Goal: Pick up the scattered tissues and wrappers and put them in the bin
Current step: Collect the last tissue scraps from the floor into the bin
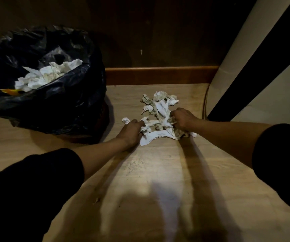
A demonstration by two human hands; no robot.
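Observation:
A pile of crumpled white tissues (159, 109) lies on the light wooden floor (158, 172) near the far wall. My left hand (131, 131) presses against the pile's left side, fingers curled into the tissues. My right hand (182, 119) grips the right side of the pile, fingers closed on crumpled tissue. A small loose tissue ball (125, 120) sits just beyond my left hand. The bin (67, 105), lined with a black plastic bag, stands to the left and holds several white tissues (44, 75) and something orange (11, 91).
A dark wooden wall with a brown skirting board (158, 75) runs behind the pile. A white and black panel (254, 58) leans on the right. My arms cast long shadows over the floor toward me.

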